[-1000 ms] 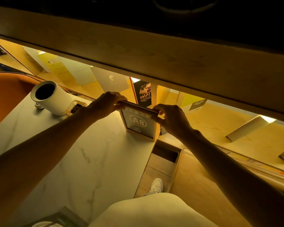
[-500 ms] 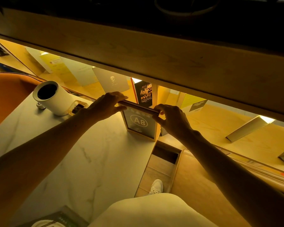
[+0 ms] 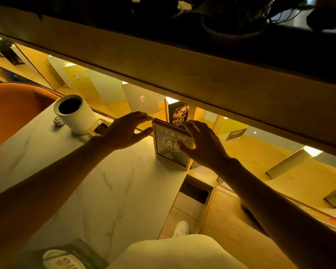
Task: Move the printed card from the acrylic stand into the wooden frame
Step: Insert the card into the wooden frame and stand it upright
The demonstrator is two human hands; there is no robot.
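Note:
A wooden frame [image 3: 156, 141] stands upright at the far right corner of the white marble table [image 3: 109, 191]. Inside it sits a dark printed card [image 3: 168, 145] marked "A8". My left hand [image 3: 124, 131] hovers just left of the frame's top corner, fingers spread, holding nothing. My right hand [image 3: 204, 144] is at the frame's right side with fingers apart; it overlaps the card's right part. I cannot tell whether either hand touches the frame. No acrylic stand is recognisable in view.
A white cylindrical cup [image 3: 74, 113] and a small dish of dark bits [image 3: 101, 128] stand left of my left hand. A booklet [image 3: 64, 257] lies at the table's near edge. Beyond the table, a lit shelf [image 3: 260, 162] holds cards and books under a low wooden beam [image 3: 182, 61].
Both hands gripped the frame's top edge before; now they have let go and opened, drawing slightly away. The frame stands by itself on the table.

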